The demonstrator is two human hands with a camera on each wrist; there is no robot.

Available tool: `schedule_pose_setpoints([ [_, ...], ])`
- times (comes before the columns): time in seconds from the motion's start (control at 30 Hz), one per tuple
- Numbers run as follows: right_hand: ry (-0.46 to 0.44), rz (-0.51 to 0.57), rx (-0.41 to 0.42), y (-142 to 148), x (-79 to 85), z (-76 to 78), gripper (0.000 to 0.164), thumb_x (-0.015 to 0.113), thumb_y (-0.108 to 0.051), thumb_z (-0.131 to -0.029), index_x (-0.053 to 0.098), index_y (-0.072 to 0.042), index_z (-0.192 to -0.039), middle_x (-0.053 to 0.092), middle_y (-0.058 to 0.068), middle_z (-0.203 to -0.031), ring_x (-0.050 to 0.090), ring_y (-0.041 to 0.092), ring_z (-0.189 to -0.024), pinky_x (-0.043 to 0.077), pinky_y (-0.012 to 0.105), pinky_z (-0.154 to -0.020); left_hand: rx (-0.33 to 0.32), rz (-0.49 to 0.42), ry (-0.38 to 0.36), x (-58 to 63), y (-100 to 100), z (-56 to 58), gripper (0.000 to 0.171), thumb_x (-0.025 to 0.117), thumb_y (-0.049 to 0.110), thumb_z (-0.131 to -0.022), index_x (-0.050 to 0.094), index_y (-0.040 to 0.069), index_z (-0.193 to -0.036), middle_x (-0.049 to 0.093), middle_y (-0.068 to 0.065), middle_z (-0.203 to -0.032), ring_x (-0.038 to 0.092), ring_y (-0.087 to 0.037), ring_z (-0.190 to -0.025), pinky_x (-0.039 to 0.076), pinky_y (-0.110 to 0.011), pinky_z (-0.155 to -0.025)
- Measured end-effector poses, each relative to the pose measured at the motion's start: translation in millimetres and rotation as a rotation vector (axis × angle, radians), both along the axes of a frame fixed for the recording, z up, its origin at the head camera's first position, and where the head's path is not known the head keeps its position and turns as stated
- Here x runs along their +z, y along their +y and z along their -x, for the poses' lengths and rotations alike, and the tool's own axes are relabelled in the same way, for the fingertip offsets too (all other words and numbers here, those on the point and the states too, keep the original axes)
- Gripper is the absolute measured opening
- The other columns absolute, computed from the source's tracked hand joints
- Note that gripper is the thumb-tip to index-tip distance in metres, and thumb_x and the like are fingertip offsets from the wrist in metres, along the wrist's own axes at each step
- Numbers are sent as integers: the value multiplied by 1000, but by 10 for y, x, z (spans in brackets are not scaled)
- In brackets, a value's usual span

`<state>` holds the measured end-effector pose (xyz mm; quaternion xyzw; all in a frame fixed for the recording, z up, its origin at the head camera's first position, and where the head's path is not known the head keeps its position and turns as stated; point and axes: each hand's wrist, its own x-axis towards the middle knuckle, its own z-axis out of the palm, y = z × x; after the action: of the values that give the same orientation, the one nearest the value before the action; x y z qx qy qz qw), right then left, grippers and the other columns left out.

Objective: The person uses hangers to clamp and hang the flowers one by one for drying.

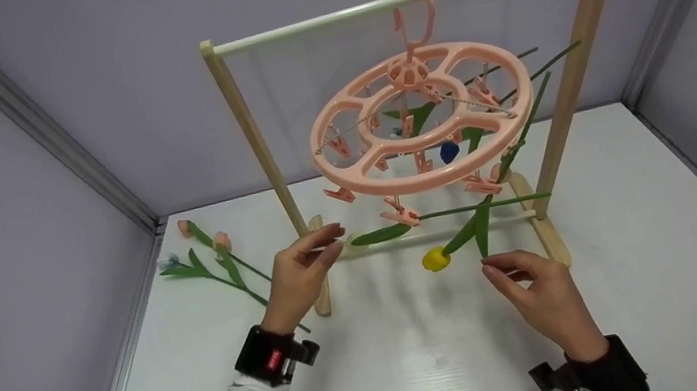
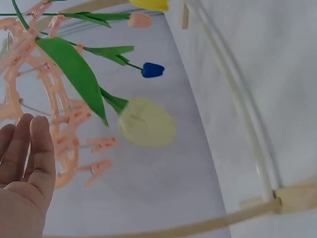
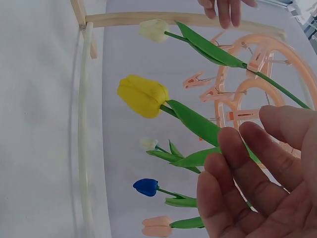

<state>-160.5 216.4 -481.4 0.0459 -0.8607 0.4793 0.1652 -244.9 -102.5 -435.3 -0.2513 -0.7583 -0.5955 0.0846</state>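
Observation:
A round pink clip hanger (image 1: 423,180) hangs by its hook from a rack's top bar, with several tulips clipped around it. My left hand (image 1: 304,269) is raised at its lower left, fingers extended, beside the white tulip (image 2: 147,124). That tulip lies sideways, its stem in a pink clip (image 1: 400,215). The yellow tulip (image 1: 435,259) droops head-down at the front right. My right hand (image 1: 542,291) is by its leaf (image 1: 481,227), with fingers loosely bent and thumb apart from them in the right wrist view. Nothing shows in either hand.
The wooden rack (image 1: 558,85) stands on a white table (image 1: 404,368). At left lie loose tulips: two pink ones (image 1: 221,241) and a pale blue one (image 1: 169,262). Behind, a blue tulip (image 3: 145,187) and a pink tulip (image 3: 157,226) hang clipped. Grey walls enclose the table.

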Motion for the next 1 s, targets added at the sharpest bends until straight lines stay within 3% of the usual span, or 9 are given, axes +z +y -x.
schedule_pose_setpoints([
  [0.13, -8, -10, 1, 12, -48, -27, 16, 65, -33, -85, 69, -23, -96, 65, -12, -90, 59, 3, -80, 50, 21, -69, 140, 123, -9, -286, -438, 75, 24, 63, 28, -87, 67, 17, -109, 66, 1, -104, 62, -15, -94, 50, -27, -77],
  [0.33, -7, -11, 7, 22, -135, -69, 12, 65, -30, -85, 69, -24, -94, 65, -14, -89, 60, 5, -81, 50, 21, -69, 331, 456, -36, -646, -1040, 112, 19, 64, 33, -86, 70, 22, -100, 65, 9, -94, 59, -6, -83, 49, -28, -69],
  [0.5, -57, -50, 2, 26, -216, -101, 15, 63, -34, -85, 69, -24, -94, 65, -12, -89, 59, 4, -80, 50, 22, -69, 357, 621, -59, -897, -1340, 93, 18, 67, 20, -85, 70, 13, -101, 66, 1, -97, 59, -19, -90, 48, -35, -74],
  [0.63, -84, -85, 13, 40, -295, -136, 14, 63, -33, -86, 69, -24, -94, 65, -12, -88, 59, 4, -79, 50, 23, -69, 351, 763, -28, -1055, -1415, 101, 22, 69, 11, -83, 68, 9, -104, 66, -5, -101, 57, -25, -96, 46, -38, -81],
  [0.77, -95, -121, 26, 54, -377, -169, 9, 65, -30, -85, 69, -25, -92, 64, -14, -87, 58, 2, -78, 51, 25, -68, 336, 913, 79, -1172, -1381, 103, 28, 72, 5, -78, 67, 8, -106, 65, -7, -101, 56, -27, -98, 46, -39, -81],
  [0.87, -72, -170, 22, 59, -423, -188, 8, 68, -24, -84, 70, -22, -92, 64, -14, -87, 58, 2, -77, 52, 29, -67, 310, 1018, 230, -1258, -1328, 113, 30, 75, 5, -74, 67, 10, -103, 64, -7, -100, 56, -28, -96, 48, -40, -75],
  [1.0, -13, -295, 11, 64, -477, -199, 10, 71, -19, -82, 71, -16, -91, 64, -12, -85, 58, 3, -79, 52, 31, -67, 276, 1147, 442, -1353, -1276, 122, 19, 74, 8, -76, 70, 14, -94, 63, -6, -97, 55, -26, -93, 47, -40, -69],
])
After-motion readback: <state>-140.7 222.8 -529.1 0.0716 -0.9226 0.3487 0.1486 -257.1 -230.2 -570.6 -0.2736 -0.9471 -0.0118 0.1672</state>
